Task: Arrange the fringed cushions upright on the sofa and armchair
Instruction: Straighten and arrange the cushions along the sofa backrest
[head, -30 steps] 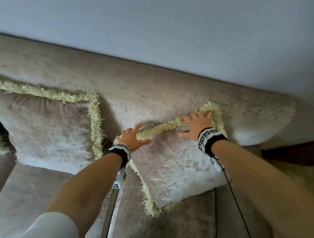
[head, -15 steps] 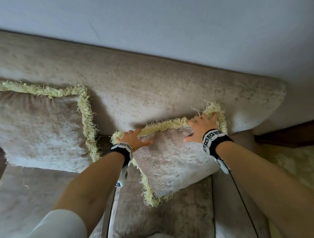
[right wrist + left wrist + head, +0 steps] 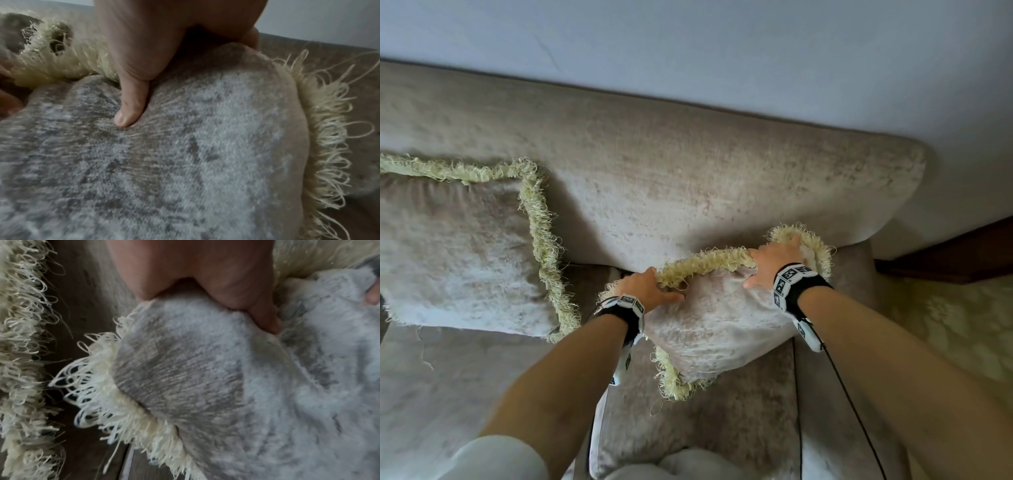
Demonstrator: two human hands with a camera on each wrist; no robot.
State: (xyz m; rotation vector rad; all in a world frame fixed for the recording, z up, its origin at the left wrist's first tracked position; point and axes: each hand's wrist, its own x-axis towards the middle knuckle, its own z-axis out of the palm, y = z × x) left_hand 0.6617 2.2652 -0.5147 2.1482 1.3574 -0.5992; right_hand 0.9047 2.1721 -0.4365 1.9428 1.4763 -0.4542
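The left hand (image 3: 645,287) and right hand (image 3: 774,260) each clamp a top corner of the right cushion (image 3: 719,322), thumbs dug in, apparently to stand it against the sofa (image 3: 688,178) backrest beside the left cushion (image 3: 458,250).

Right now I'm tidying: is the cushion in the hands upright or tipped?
Tipped. The held cushion sits askew, one corner down on the sofa seat; left hand and right hand grip its top edge.

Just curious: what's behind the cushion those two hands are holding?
The sofa's backrest rises behind the held cushion; above it, the wall. Whether cushion and backrest touch is hidden by the fringe.
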